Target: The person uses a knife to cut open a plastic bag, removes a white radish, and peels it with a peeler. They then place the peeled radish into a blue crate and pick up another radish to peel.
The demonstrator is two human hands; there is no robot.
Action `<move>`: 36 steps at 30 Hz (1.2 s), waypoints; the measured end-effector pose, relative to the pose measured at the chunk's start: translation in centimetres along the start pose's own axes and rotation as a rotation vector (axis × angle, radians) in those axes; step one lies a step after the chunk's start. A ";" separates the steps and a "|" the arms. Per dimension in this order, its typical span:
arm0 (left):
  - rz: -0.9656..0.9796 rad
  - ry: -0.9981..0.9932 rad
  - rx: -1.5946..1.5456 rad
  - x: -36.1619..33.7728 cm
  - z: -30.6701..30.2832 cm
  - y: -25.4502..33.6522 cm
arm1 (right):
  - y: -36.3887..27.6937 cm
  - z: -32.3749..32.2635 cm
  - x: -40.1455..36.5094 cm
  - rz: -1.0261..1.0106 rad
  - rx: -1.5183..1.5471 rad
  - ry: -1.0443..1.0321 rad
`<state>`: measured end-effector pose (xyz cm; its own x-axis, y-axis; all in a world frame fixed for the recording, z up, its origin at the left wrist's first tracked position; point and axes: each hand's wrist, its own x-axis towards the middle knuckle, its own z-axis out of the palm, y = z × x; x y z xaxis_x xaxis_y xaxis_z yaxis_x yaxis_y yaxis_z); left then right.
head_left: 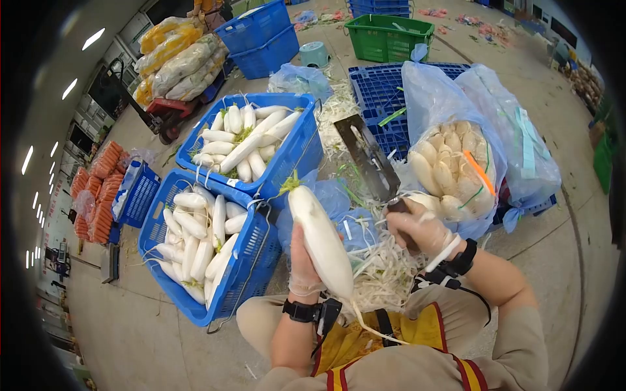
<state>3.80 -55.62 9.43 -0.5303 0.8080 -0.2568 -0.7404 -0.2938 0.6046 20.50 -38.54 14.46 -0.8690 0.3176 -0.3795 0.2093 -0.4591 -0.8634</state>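
Observation:
A large white daikon [321, 238] stands almost upright in my gloved left hand [304, 266], its green-tipped top pointing away from me and its long thin root hanging toward my lap. My right hand [422, 233], also gloved, is wrapped round the handle of a broad-bladed knife [369, 158]. The blade points up and away, to the right of the daikon and apart from it. White peelings [389, 277] lie heaped below, between my knees.
Left of me stand two blue crates of daikons, a near crate [218, 317] and a far crate [293, 174]. A clear bag of pale roots [450, 169] rests on a blue pallet [378, 98] at right. Farther back are a green crate [391, 45], a stool [314, 55] and bagged carrots [103, 189].

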 end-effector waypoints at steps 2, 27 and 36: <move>-0.083 -0.011 0.032 0.2 -0.7 -1.5 | 0.5 1.8 0.5 -0.225 -0.378 0.057; -0.128 -0.104 0.416 -0.5 -0.1 -3.9 | 4.4 3.0 3.7 -0.280 -0.166 0.165; -0.347 0.007 -0.008 -0.8 0.5 -2.7 | 4.0 -1.0 5.0 -0.143 -0.224 0.300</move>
<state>6.42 -55.19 8.35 -0.2488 0.8569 -0.4515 -0.8805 -0.0060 0.4740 17.45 -38.01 8.82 -0.7341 0.6084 -0.3016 0.2166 -0.2111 -0.9532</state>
